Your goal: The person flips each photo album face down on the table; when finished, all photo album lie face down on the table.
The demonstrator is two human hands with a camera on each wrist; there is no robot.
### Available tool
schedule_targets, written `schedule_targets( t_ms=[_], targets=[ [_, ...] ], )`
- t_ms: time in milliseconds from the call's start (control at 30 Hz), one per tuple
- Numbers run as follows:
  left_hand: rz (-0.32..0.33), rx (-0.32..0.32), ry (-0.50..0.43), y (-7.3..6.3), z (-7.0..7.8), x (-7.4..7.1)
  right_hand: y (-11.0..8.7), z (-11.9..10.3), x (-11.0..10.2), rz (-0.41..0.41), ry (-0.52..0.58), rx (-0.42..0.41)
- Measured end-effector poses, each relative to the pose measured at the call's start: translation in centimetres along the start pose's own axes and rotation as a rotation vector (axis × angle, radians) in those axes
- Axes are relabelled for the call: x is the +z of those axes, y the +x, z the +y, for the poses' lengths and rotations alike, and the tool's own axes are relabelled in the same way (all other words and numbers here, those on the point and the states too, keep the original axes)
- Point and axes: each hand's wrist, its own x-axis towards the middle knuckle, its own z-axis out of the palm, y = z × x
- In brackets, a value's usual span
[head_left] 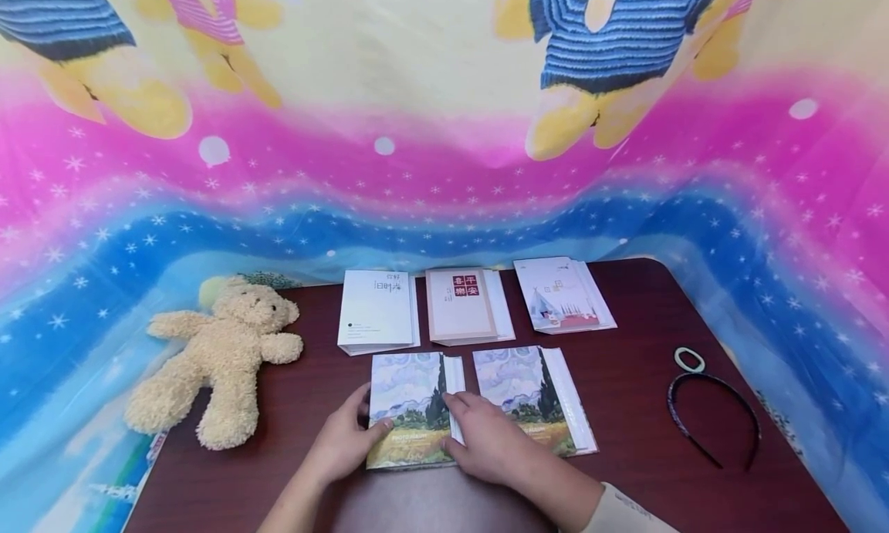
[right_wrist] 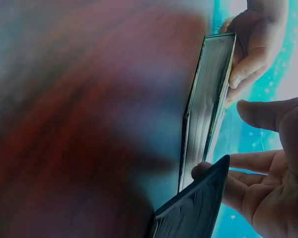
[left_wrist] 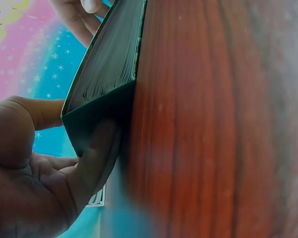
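Observation:
A photo album (head_left: 406, 394) with a painted landscape cover lies at the front middle of the table. My left hand (head_left: 342, 443) grips its left side, thumb on the cover edge and fingers against the dark spine (left_wrist: 97, 119). At its right edge is my right hand (head_left: 489, 439), fingers reaching into the gap between this album and a matching photo album (head_left: 517, 386) on the right. In the right wrist view, the right thumb (right_wrist: 260, 115) stands off the cover, and a fingertip (right_wrist: 200, 169) shows between the two albums. The right hand partly covers the second album.
Behind stand three pale albums: a white one (head_left: 375, 309), one with red squares (head_left: 461, 305) and one with a tent picture (head_left: 561, 295). A teddy bear (head_left: 229, 355) lies at left. A headband (head_left: 674, 417) and a pale ring (head_left: 689, 351) lie at right on the table (head_left: 646, 471).

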Motion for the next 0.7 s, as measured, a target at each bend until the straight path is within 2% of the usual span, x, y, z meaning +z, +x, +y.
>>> schedule_targets(
  t_ms=[233, 500, 700],
  targets=[
    [-0.023, 0.0, -0.066, -0.06, -0.02, 0.15, 0.44, -0.01, 0.11, -0.065, -0.003, 0.012],
    [-0.042, -0.029, -0.226, -0.06, -0.1, 0.11, 0.74, 0.34, -0.63, -0.125, 0.044, 0.017],
    [-0.047, -0.034, -0.326, 0.02, 0.24, -0.2, 0.84, 0.35, -0.74, -0.14, 0.058, 0.014]
  ],
)
